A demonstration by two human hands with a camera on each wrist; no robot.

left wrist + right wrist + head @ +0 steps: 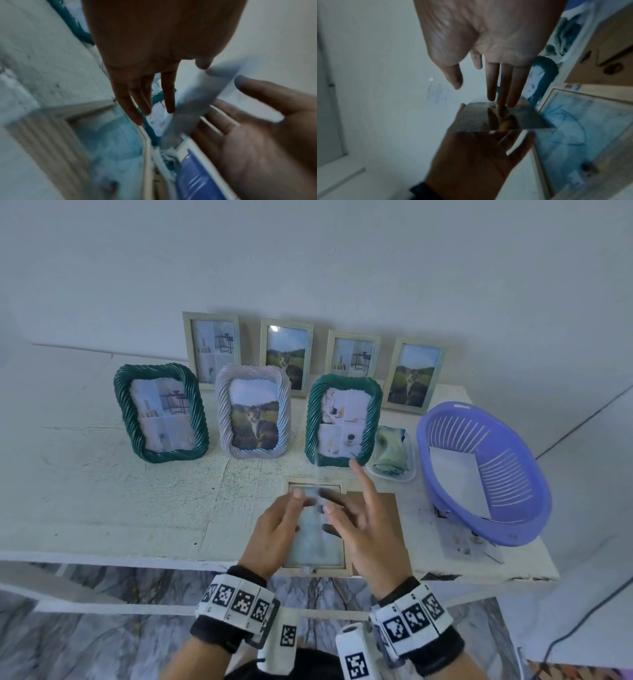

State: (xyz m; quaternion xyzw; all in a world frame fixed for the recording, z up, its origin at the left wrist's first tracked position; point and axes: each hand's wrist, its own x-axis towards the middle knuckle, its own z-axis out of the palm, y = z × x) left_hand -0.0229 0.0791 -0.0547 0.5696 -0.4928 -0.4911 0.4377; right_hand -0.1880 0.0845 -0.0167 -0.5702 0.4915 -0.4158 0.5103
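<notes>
Seating the clear rectangular glass pane point(313, 510) in the pale wooden photo frame point(317, 569) lying flat at the desk's point(137, 501) near edge looks like the step. The left hand point(277, 529) pinches the pane just above that frame, while the right hand point(366, 529) lies straight-fingered against it and grips nothing. Best to touch the edges only, square the corners and land one long edge first. It is tight to the right with the brown backing board point(387, 508) beside and the purple slatted plastic basket point(520, 491) near, the green rope-twist frame point(310, 419) stands close behind, and there is more room toward the desk's left edge.

Glossy photo print point(474, 119) tilted above flat open frame point(322, 553).
</notes>
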